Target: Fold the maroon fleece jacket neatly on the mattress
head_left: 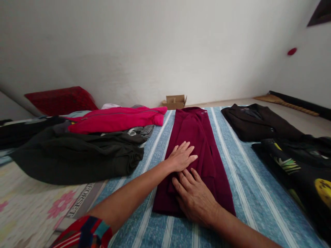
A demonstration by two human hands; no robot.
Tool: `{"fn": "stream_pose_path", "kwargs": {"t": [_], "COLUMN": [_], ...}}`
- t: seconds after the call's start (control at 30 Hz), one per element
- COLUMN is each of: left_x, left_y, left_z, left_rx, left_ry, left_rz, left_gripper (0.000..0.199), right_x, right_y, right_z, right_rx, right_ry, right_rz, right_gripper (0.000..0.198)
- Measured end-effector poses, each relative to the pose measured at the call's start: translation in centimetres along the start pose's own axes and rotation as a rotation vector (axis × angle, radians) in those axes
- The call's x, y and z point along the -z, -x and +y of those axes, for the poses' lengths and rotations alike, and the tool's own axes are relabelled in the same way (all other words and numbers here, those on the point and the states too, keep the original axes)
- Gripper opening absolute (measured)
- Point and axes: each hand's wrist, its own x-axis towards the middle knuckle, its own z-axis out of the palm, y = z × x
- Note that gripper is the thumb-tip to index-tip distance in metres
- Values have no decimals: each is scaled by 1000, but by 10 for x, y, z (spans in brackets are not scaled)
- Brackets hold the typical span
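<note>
A maroon long-sleeved garment (192, 127) lies folded lengthwise on a blue striped sheet (234, 172), its collar end away from me. My left hand (182, 156) rests flat on its middle, fingers stretched out. Just nearer to me, my right hand (195, 198) presses on the lower part with its fingers spread. The fingertips of the right hand come up close to the left palm. Neither hand grips the cloth. Part of the garment's lower half is hidden under the hands.
To the left lie a dark green garment (82, 156) and a bright pink zipped one (121, 119) in a pile. On the right are a folded dark brown garment (261, 122) and black printed clothes (297, 165). A cardboard box (175, 102) stands by the wall.
</note>
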Motion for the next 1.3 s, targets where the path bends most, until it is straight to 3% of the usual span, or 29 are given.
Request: {"fn": "stream_pose_path", "kwargs": {"t": [0.17,0.3,0.4,0.77,0.97,1.2,1.3], "left_x": [-4,-3,-7,-28,-26,-38,-40], "left_y": [20,37,54,81,93,110,112], "left_z": [-13,-9,1,6,10,7,8], "left_rx": [-23,-99,-140,-111,-123,-109,-92], "left_ry": [16,2,-12,-3,-41,-66,-69], "left_rz": [77,140,119,23,60,113,131], "left_gripper": [57,57,59,66,68,63,61], "right_x": [23,55,62,6,5,13,13], "right_y": [3,8,17,46,49,51,48], "right_z": [8,28,38,41,41,37,34], "right_rx": [32,-59,-135,-220,-211,-160,-206], "right_ry": [-80,-159,-138,95,110,85,104], "right_rz": [102,305,343,187,153,14,-2], "right_gripper": [38,23,22,37,45,72,70]}}
